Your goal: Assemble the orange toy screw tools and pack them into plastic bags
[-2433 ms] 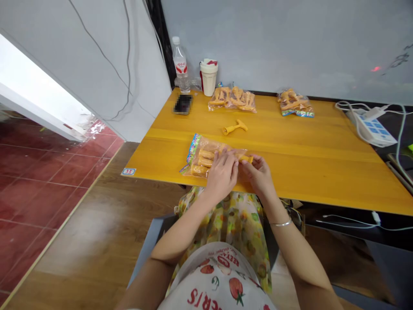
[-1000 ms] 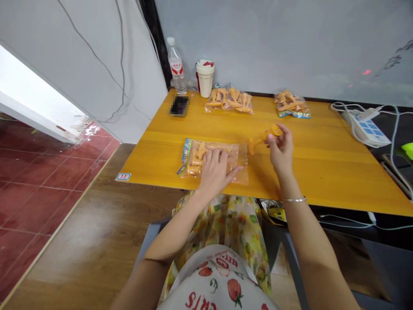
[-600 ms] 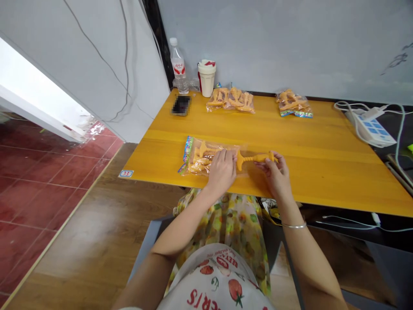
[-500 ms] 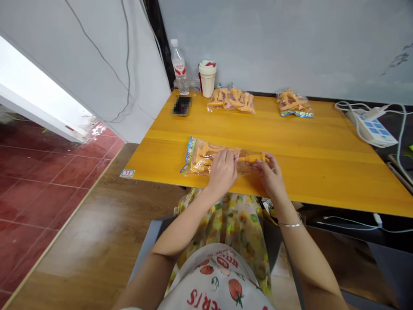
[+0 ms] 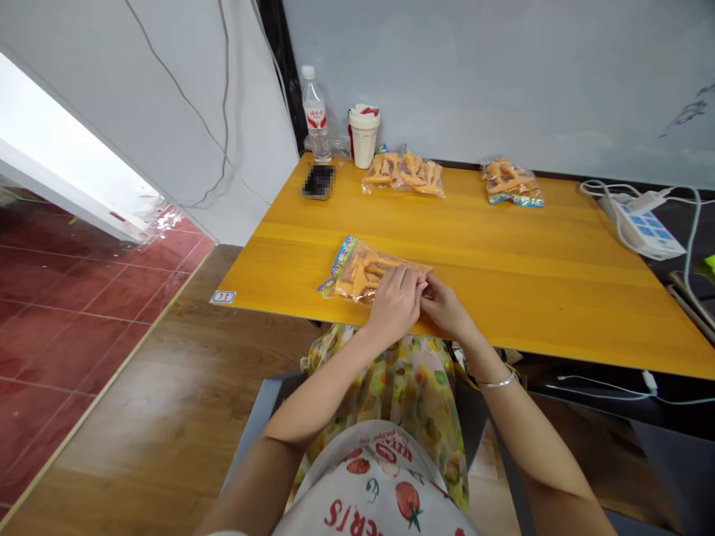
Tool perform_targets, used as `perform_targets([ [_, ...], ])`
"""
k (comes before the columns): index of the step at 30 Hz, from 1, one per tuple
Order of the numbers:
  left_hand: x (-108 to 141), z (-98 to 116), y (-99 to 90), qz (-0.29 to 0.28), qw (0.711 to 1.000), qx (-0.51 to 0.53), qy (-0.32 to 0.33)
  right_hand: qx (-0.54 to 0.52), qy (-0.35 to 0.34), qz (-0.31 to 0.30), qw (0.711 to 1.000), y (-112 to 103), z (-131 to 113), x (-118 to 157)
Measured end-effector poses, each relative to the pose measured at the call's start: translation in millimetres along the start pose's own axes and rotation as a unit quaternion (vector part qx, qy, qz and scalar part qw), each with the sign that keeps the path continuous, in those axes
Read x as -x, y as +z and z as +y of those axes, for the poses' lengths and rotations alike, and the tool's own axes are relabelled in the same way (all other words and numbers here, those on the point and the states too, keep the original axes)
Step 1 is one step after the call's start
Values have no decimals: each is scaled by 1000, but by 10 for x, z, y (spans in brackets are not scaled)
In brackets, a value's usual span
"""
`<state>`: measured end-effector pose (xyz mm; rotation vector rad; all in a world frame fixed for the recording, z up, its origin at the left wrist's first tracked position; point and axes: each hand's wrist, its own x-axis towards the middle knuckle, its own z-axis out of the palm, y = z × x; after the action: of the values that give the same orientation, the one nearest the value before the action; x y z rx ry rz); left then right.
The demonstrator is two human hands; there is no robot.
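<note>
A clear plastic bag [image 5: 363, 257] with a colourful printed strip at its left end lies at the table's front edge. Several orange, knob-ended pieces [image 5: 366, 279] show through its film. My left hand [image 5: 395, 299] rests over the bag's right end, its fingers bent and closed on the plastic. Pressed up against it, my right hand [image 5: 444, 305] pinches the same end of the bag. The fingertips of both hands meet, hiding what lies between them.
At the back of the wooden table [image 5: 313, 223] stand a water bottle [image 5: 316, 119] and a white cup [image 5: 364, 138]. A phone [image 5: 318, 181] lies near them. More bags of orange pieces [image 5: 410, 175] [image 5: 511, 181] are along the wall. A power strip [image 5: 648, 227] with cables sits right.
My right hand has moved left against my left hand. The orange piece that stretched between them is now out of sight. The bag has tilted and shifted slightly right.
</note>
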<state>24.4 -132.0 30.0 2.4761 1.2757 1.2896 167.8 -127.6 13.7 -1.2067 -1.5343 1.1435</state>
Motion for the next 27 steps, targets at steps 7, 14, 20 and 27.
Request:
perform_targets([
  [7,174,-107,-122,-90,994,-8,62,147,-24,-115,982,-367,-92,120],
  [14,334,-457,-196,-214,962,-19,169,541,-135,64,828,-730,132,-17],
  [20,234,-737,-335,-242,928,48,280,596,-267,-63,754,-696,71,69],
  [27,458,-686,-544,-87,968,106,208,468,-325,-66,819,-545,41,184],
])
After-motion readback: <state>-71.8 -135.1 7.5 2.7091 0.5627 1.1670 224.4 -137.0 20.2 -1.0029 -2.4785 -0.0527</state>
